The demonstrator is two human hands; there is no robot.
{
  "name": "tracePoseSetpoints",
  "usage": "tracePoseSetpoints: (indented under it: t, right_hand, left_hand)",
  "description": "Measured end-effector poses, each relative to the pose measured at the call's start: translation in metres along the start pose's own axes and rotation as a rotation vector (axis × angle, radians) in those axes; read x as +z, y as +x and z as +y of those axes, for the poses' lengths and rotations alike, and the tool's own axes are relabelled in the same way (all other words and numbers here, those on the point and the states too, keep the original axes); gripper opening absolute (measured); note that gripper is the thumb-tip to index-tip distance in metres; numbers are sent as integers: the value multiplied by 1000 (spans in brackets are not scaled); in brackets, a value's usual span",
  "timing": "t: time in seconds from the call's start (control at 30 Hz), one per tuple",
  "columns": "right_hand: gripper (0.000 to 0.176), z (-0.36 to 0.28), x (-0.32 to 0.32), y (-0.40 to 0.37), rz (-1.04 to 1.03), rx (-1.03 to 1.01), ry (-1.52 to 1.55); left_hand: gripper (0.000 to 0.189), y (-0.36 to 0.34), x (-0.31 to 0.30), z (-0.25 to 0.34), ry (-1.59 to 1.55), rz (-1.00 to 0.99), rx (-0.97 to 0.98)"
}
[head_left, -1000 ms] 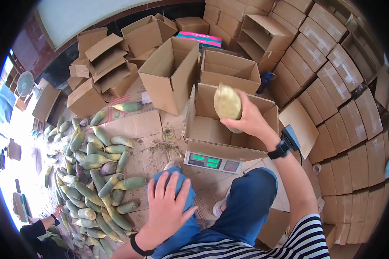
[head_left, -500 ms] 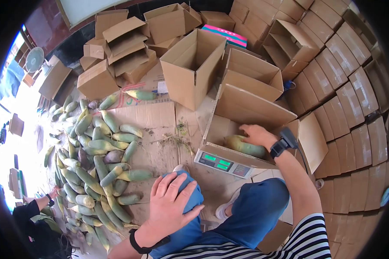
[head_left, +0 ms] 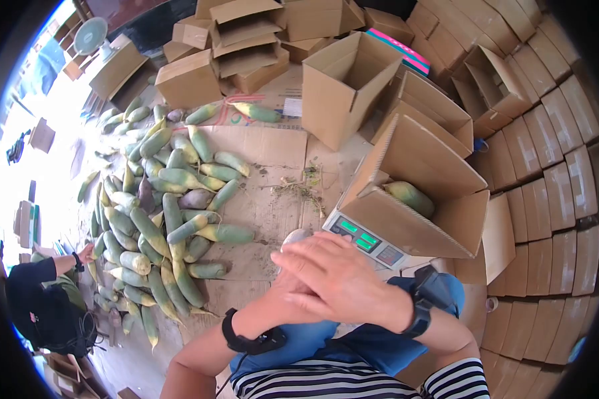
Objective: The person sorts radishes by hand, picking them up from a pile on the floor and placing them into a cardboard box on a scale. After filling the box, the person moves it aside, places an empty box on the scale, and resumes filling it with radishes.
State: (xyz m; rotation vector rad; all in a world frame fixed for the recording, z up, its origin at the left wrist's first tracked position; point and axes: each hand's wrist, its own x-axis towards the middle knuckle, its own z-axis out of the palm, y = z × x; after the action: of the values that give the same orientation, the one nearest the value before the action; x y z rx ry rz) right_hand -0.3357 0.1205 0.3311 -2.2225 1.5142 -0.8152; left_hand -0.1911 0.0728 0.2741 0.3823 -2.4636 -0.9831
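Observation:
Over my knee, my right hand point(head_left: 343, 282) lies across the back of my left hand point(head_left: 279, 309), fingers stretched out and holding nothing. The left hand's fingers are mostly hidden beneath it. Just beyond both hands, an opened cardboard box point(head_left: 439, 156) rests on a digital scale point(head_left: 369, 243) with lit green numbers. Inside that box lies one green radish point(head_left: 409, 198), partly covered by the near wall. To the left, a large pile of green radishes point(head_left: 160, 223) is spread on flattened cardboard point(head_left: 273, 143), with a few purplish ones among them.
Opened boxes point(head_left: 346, 86) stand beyond the scale, and stacked cartons point(head_left: 539, 179) line the right side. Leafy scraps point(head_left: 303, 186) lie between pile and scale. At the far left, another person's hand point(head_left: 86, 253) reaches the pile's edge. A fan point(head_left: 91, 36) stands at back left.
My right hand has left the radish in the box and come over onto my left hand. The radish stays inside. The view has shifted, moving the scene rightward.

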Motion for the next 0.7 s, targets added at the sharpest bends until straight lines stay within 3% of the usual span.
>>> tracePoseSetpoints:
  t: [0.23, 0.3, 0.37, 0.43, 0.47, 0.53, 0.57, 0.63, 0.7]
  right_hand:
    - [53, 4, 4, 10, -29, 6, 85]
    - [44, 4, 8, 12, 42, 74, 103]
    - [38, 8, 14, 9, 44, 92, 94]
    - [33, 9, 16, 10, 49, 114, 81]
    - [30, 9, 16, 11, 54, 104, 93]
    - [28, 12, 14, 12, 59, 99, 90]
    - [25, 11, 15, 13, 75, 112, 105]
    - [22, 11, 17, 13, 96, 135, 105]
    - [22, 14, 17, 11, 118, 139, 135]
  left_hand:
    - [69, -19, -3, -22, -310, 41, -115]
    - [69, -27, 1, -37, -355, 50, -127]
    - [65, -53, 7, -75, -711, 90, -279]
    - [64, -86, 5, -142, -367, -42, -528]
    - [57, -115, 16, -193, -140, 4, -702]
    - [51, -134, -10, -239, 521, -223, -1135]
    - [51, -168, -14, -281, 698, -116, -1100]
    - [44, -197, -41, -305, 928, 42, -1006]
    - [40, -219, -56, -331, 999, 98, -1093]
